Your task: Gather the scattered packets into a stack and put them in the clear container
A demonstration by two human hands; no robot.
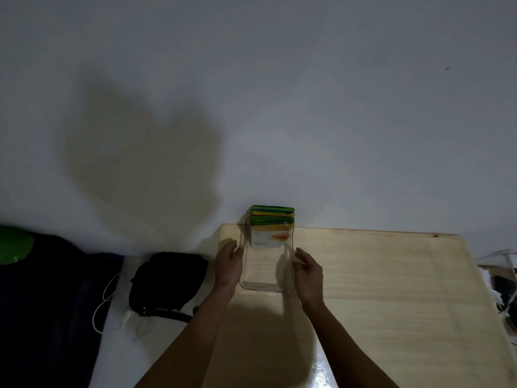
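Observation:
A clear rectangular container (261,287) rests on the pale wooden table (377,289) near its far left corner. A stack of packets (270,225) with green, yellow and white faces stands upright in the container's far end, leaning toward the wall. My left hand (228,263) is beside the container's left wall and my right hand (307,271) beside its right wall. Both have their fingers spread and curved toward the walls; whether they touch the plastic I cannot tell. Neither hand holds a packet.
A black bag (167,278) with a strap lies to the left of the table, next to a white cable (105,301). A green object (14,243) shows at the far left edge. Clutter (503,289) sits past the table's right edge. A grey wall rises behind.

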